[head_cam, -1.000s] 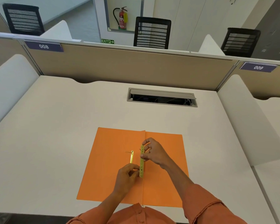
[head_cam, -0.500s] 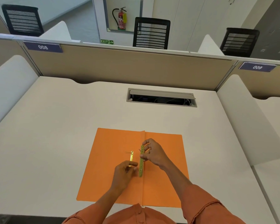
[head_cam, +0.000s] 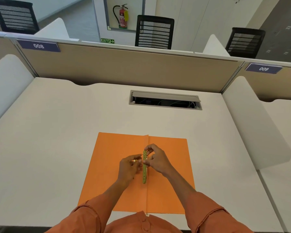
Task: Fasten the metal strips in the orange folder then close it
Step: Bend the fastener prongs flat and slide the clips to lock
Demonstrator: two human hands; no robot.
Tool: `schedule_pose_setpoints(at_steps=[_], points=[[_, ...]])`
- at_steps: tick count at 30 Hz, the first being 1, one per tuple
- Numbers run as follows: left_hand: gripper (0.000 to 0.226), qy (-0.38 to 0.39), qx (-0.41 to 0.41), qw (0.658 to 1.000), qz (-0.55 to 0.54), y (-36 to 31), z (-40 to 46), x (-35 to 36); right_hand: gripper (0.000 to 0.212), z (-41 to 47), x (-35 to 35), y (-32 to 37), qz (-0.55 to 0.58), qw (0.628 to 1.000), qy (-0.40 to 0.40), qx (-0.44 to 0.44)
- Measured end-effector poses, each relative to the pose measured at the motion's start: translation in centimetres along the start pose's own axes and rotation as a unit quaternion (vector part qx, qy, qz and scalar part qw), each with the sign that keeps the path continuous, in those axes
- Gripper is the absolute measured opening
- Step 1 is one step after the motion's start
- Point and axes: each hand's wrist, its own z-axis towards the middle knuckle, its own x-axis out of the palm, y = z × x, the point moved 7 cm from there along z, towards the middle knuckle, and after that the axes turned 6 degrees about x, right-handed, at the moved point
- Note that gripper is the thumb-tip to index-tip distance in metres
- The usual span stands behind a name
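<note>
The orange folder (head_cam: 114,165) lies open and flat on the desk in front of me. A long gold metal strip (head_cam: 144,172) runs along its centre fold. My right hand (head_cam: 155,159) pinches the upper end of this strip with thumb and fingers. My left hand (head_cam: 128,167) sits just left of the strip, its fingers curled over a second, smaller gold strip (head_cam: 135,160), of which only a tip shows. Whether the left hand grips that piece firmly is unclear.
The white desk (head_cam: 49,140) is bounded by a beige partition (head_cam: 124,68) at the back and white side dividers (head_cam: 252,125). An open cable hatch (head_cam: 165,101) sits behind the folder. Black chairs stand beyond the partition.
My left hand has moved up from the lower end of the long strip and now covers the small strip. My right hand stays at the long strip's top.
</note>
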Motion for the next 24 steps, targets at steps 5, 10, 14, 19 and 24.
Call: schedule_pose_setpoints(at_steps=[5, 10, 14, 19, 24], points=[[0.022, 0.017, 0.007, 1.0, -0.008, -0.6, 0.0, 0.5, 0.043, 0.0, 0.1, 0.1, -0.006, 1.0, -0.003, -0.013], [0.016, 0.005, 0.006, 1.0, -0.016, -0.7, 0.2, 0.6, 0.042, -0.1, 0.0, -0.2, -0.007, 1.0, -0.006, -0.015], [0.013, 0.004, 0.008, 1.0, -0.011, -0.6, 0.5, 0.6, 0.042, 0.0, 0.1, -0.1, -0.009, 1.0, -0.007, -0.018], [0.017, 0.005, 0.028, 0.999, 0.034, -0.7, 1.0, 0.6, 0.044, -0.1, 0.3, 0.1, -0.02, 0.999, -0.016, -0.029], [0.02, 0.009, 0.036, 0.998, 0.054, -0.6, 1.2, 0.8, 0.044, 0.0, 0.4, 0.1, -0.022, 0.999, -0.021, -0.025]])
